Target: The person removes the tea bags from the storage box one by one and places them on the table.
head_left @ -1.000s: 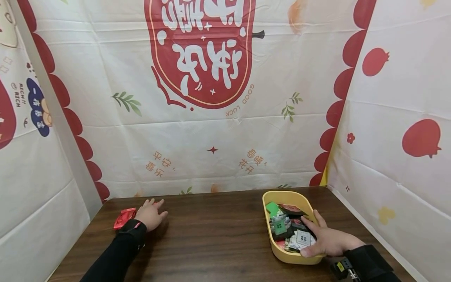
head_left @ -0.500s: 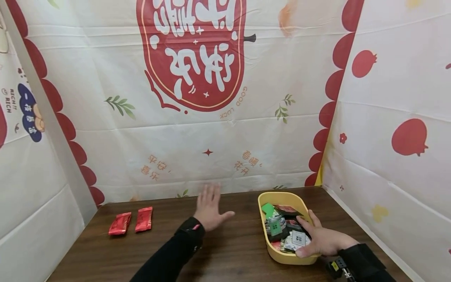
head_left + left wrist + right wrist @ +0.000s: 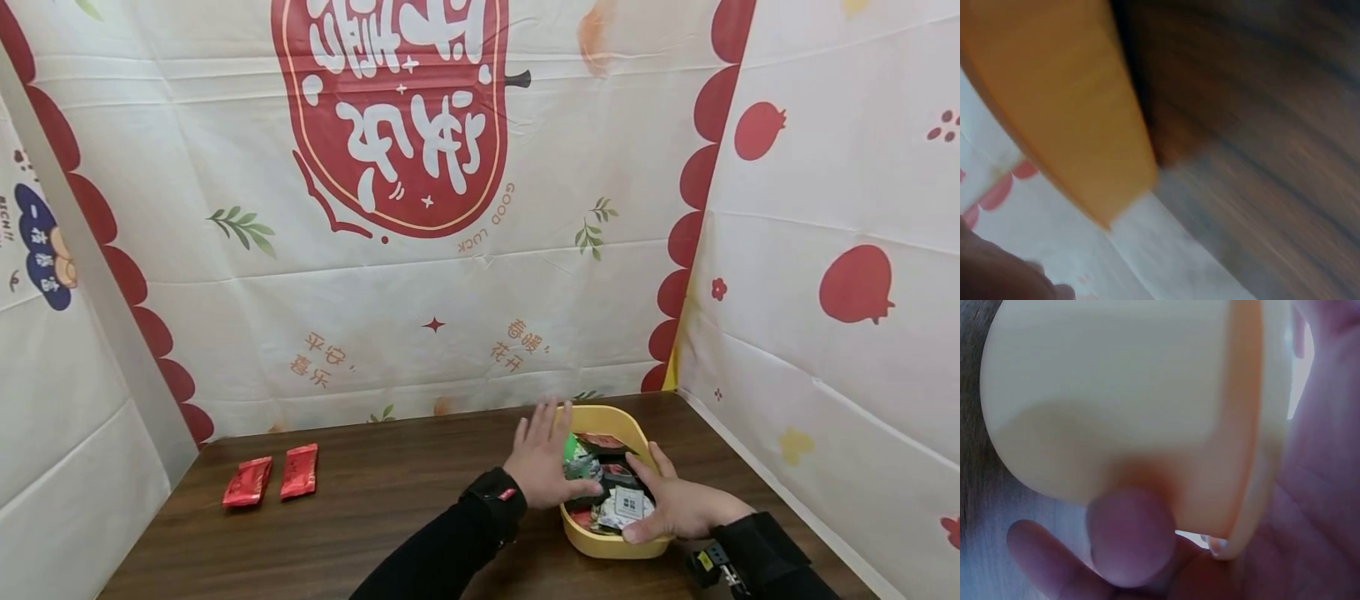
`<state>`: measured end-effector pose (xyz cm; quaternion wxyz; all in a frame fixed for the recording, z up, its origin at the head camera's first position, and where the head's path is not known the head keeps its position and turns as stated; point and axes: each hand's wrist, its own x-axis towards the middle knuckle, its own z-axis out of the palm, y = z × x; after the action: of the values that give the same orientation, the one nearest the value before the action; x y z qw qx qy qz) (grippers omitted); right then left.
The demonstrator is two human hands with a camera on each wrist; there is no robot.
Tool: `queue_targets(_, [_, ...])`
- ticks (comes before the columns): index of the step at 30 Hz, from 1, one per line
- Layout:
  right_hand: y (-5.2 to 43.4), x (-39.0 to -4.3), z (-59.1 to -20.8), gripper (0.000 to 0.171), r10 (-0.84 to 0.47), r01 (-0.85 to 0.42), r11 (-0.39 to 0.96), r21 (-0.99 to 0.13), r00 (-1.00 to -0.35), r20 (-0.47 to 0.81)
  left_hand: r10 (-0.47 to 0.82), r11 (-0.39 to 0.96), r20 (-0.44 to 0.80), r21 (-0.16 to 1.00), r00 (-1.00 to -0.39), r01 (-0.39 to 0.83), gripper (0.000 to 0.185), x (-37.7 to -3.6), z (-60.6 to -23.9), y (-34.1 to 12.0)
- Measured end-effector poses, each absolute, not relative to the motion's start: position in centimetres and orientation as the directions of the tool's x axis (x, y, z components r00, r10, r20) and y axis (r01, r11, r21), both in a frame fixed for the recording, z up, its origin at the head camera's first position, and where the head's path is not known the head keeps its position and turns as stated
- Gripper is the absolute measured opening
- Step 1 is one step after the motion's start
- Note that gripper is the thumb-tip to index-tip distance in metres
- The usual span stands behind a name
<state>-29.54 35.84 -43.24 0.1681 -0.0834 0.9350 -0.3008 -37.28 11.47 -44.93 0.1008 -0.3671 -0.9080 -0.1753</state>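
A yellow plastic bin (image 3: 611,547) stands on the right part of the table, filled with small wrapped packets (image 3: 628,505) in black, green, white and red. My right hand (image 3: 690,505) grips its right side; in the right wrist view, fingertips (image 3: 1132,537) press the pale outer wall (image 3: 1116,375) while the palm lies along the rim. At the bin's left rim is my left hand (image 3: 542,468), fingers straight and spread, thumb reaching over the packets. The left wrist view shows the bin's side (image 3: 1066,106) close up, blurred.
Two red packets (image 3: 247,482) lie side by side at the left of the brown wooden table (image 3: 390,492). A printed white cloth (image 3: 420,283) rises along the table's back edge. Another cloth wall (image 3: 795,350) runs along the right side.
My left hand has moved right from beside the red packets to the bin's left rim, uncovering the second red packet. My right hand keeps its hold on the bin.
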Motion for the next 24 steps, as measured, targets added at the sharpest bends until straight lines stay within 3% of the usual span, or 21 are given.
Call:
queue_targets(6, [36.0, -29.7, -43.3, 0.119, -0.278, -0.077, 0.8, -0.596, -0.927, -0.253, 0.756, 0.547, 0.259, 0.254, -0.601, 0.797, 0.091, -36.0, -44.1, 13.7])
queue_targets(10, [36.2, -29.7, -43.5, 0.119, -0.308, -0.1, 0.791, -0.603, -0.917, -0.252, 0.801, 0.533, 0.217, 0.169, -0.558, 0.829, 0.087, -35.4, -44.1, 14.8])
queue_targets(15, [36.4, -29.5, -43.7, 0.118, -0.315, -0.111, 0.776, -0.621, -0.921, -0.23, 0.815, 0.553, 0.169, 0.061, -0.554, 0.831, 0.093, -35.1, -44.6, 16.1])
queue_targets(19, [36.3, -29.5, -43.8, 0.118, -0.299, -0.093, 0.773, -0.628, -0.926, -0.231, 0.812, 0.574, 0.101, 0.046, -0.575, 0.818, 0.091, -35.0, -45.3, 16.8])
queue_targets(24, [36.4, -29.5, -43.8, 0.117, -0.286, -0.081, 0.774, -0.628, -0.93, -0.232, 0.797, 0.598, 0.121, -0.011, -0.592, 0.802, 0.089, -35.1, -45.6, 17.0])
